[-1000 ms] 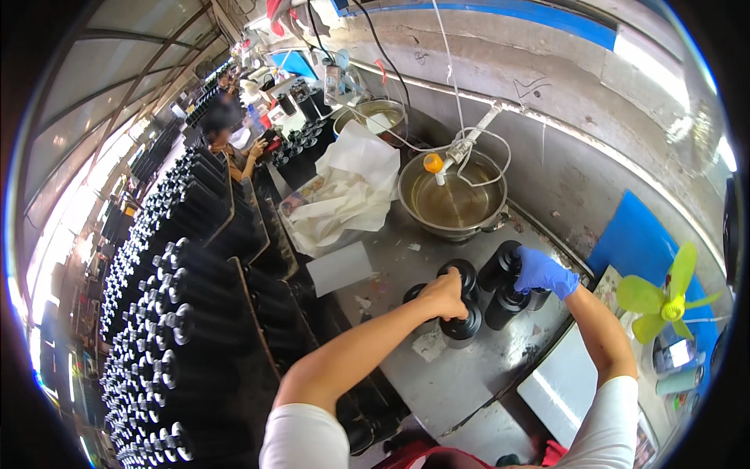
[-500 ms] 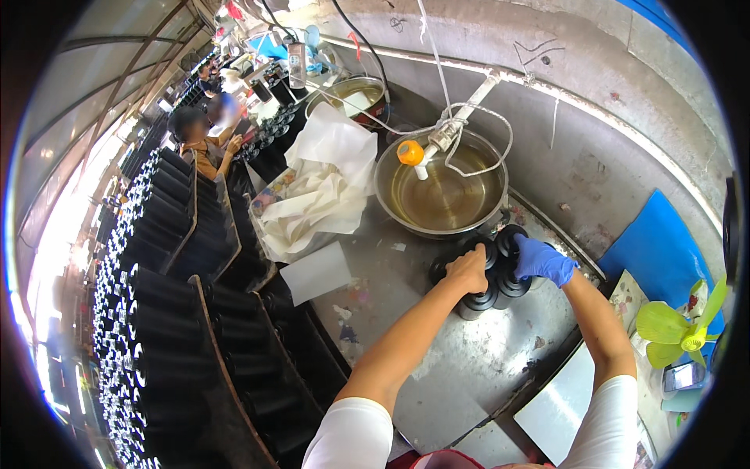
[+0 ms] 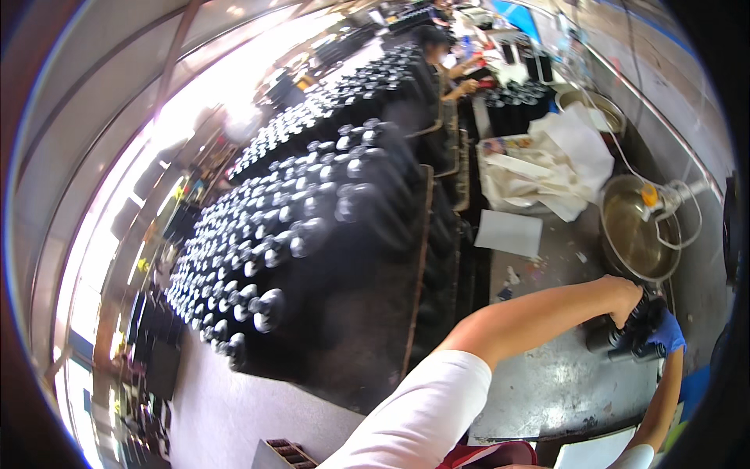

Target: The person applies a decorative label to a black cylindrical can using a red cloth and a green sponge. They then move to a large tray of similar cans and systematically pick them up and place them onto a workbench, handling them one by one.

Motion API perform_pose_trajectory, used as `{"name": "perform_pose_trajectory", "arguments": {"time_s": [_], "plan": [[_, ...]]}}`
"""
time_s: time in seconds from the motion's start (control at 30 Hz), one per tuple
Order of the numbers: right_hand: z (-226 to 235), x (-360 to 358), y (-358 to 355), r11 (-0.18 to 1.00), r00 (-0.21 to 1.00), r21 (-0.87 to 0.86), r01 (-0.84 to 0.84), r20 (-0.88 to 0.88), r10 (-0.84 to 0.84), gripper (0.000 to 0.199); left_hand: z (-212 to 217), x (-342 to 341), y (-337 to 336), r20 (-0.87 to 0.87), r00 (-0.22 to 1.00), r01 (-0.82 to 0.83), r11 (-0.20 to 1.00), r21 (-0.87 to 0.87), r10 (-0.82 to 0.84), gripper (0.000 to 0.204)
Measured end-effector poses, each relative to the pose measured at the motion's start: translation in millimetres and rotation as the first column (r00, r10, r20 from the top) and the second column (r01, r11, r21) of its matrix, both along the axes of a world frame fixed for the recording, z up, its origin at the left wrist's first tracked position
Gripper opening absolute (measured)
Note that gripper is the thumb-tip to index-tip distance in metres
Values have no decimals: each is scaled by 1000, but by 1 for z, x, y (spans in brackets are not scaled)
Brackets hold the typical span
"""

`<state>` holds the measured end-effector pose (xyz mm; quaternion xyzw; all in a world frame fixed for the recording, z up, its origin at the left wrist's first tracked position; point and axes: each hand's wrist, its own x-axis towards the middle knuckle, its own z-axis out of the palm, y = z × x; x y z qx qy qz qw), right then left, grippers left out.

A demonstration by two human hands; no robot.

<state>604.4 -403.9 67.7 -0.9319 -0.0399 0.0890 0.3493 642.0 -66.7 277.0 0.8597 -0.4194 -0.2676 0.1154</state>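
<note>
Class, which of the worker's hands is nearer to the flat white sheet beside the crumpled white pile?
Left. The left hand is right of and below the flat white sheet in view; the gloved right hand is farther right and lower.

L hand [image 3: 623, 299] & L forearm [image 3: 539, 316] bare, up to a wht L slv [image 3: 422, 402]: plain fabric, loose tube shape, few soft creases, short cut w/ hem approx. at elbow. R hand [image 3: 666, 332] in a blue glove, thin & close-fitting, cuff ending abt. at wrist, then bare R forearm [image 3: 662, 402] & a bit of R slv [image 3: 637, 457], also wht, mostly cropped by lower edge. Red cloth [image 3: 516, 453] w/ curved edge shows at bottom btwn the slvs, too cut off to ID garment type.
</note>
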Motion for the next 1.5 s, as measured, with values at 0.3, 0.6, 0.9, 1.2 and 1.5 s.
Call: {"name": "perform_pose_trajectory", "arguments": {"time_s": [0.3,0.6,0.9,1.2,1.5], "plan": [[285,-5,330,816,819,-85,-572,-4,574,49,229,-117,252,226,964,-172,976,137,138,61],[445,21,574,525,596,299,-796,238,767,44,265,-220,528,495,232,-870,407,-280,837,81],[456,61,681,341,322,-27,-940,267,909,42,241,-309,500,517,332,-836,500,-225,789,71],[467,-6,728,504,472,-414,-758,185,862,72,239,-305,484,524,295,-820,494,-291,799,66],[471,15,750,443,473,-226,-868,-98,876,109,262,-254,578,273,478,-867,498,-5,835,102]]}}
